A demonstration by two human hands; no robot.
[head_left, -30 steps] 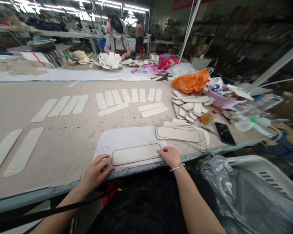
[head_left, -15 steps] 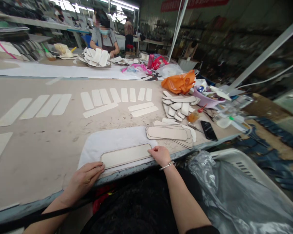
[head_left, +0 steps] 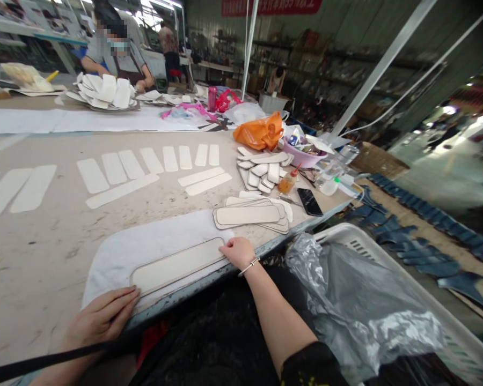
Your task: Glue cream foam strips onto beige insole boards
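The right hand (head_left: 240, 252) pinches one end of a long panel (head_left: 177, 266) lying on white cloth (head_left: 145, 241); the left hand (head_left: 102, 317), fingers together, touches its opposite end, grip unclear. This one seems in progress; stacked panels (head_left: 247, 215) just beyond the right hand look finished, loose strips (head_left: 92, 176) beyond the left hand unused.

The only lettering that can be made out stands on a red banner (head_left: 284, 7) high at the back wall, above and beyond the orange bag (head_left: 260, 132). Its white characters run in one row; near the right end "95%" can be read, the rest being too blurred to tell for certain. Behind the orange bag, to its left, the pattern on a red bag (head_left: 227, 101) is too blurred to read.
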